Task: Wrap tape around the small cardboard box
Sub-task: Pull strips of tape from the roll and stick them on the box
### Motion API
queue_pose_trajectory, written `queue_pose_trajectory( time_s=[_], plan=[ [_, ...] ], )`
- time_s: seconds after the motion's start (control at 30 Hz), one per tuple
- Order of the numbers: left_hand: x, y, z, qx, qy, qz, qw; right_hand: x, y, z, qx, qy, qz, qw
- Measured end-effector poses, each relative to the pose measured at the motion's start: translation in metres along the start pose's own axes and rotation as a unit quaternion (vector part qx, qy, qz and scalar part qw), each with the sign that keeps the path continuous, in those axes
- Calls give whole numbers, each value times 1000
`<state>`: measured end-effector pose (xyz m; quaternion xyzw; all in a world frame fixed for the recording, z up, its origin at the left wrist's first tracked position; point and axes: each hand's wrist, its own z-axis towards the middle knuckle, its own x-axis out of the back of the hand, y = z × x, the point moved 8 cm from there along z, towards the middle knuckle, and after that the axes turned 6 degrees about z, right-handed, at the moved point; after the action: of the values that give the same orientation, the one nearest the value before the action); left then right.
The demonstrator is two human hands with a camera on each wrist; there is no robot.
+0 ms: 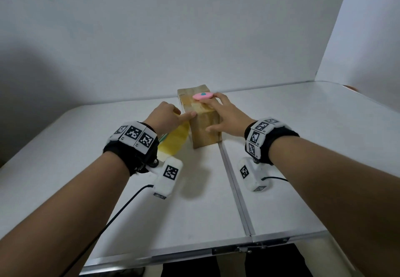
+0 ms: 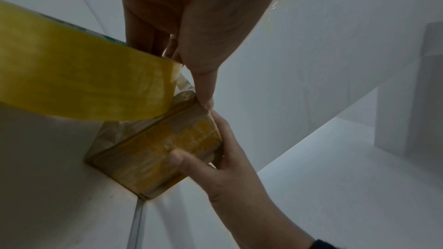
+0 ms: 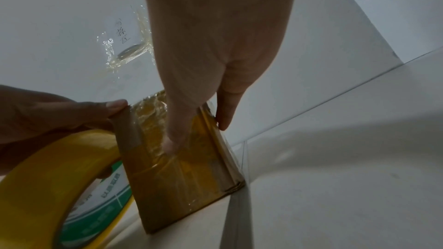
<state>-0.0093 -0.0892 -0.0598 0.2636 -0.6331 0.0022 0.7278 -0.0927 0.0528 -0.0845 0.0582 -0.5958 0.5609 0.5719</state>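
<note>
The small cardboard box [image 1: 204, 129] stands upright mid-table, its faces covered in glossy yellowish tape. My right hand [image 1: 218, 113] grips it: the thumb presses the near face and the fingers lie over the top and right side [image 3: 179, 164]. A pink oval disc [image 1: 203, 96] with a teal mark lies on the box top by my right fingertips. My left hand [image 1: 170, 115] holds the yellow tape roll [image 1: 176, 139] left of the box, fingers through its core. Its thumb [image 2: 203, 92] presses the box's upper left edge [image 2: 155, 149]. The roll [image 3: 48, 177] almost touches the box.
The white folding table [image 1: 303, 147] has a metal seam [image 1: 234, 190] running from under the box toward me. White walls close off the back and right. A crumpled clear tape patch [image 3: 127, 48] with writing sticks to the back wall.
</note>
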Motion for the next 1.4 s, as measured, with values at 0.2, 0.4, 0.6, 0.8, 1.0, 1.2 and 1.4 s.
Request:
queue_pose_trajectory(
  time_s=[0.2, 0.4, 0.6, 0.8, 1.0, 1.2, 1.4],
  plan=[
    [-3, -4, 1, 20, -11, -23, 999, -5, 6, 3, -16, -26, -17, 999],
    [-5, -5, 2, 28, -18, -27, 999, 1, 15, 5, -54, -6, 21, 998],
    [-5, -4, 0, 27, -17, -32, 999, -15, 36, -9, -228, 29, 162, 960],
    [-5, -3, -1, 23, -19, -34, 999, -40, 69, 1, -236, 7, 170, 957],
    [-5, 0, -1, 18, -22, -21, 999, -21, 43, -8, -231, 9, 76, 970],
    [-7, -4, 1, 28, -21, -44, 998, -10, 39, -7, -205, -48, 64, 975],
    [-6, -2, -1, 31, -23, -37, 999, -3, 37, -1, -213, -83, 46, 973]
  ],
)
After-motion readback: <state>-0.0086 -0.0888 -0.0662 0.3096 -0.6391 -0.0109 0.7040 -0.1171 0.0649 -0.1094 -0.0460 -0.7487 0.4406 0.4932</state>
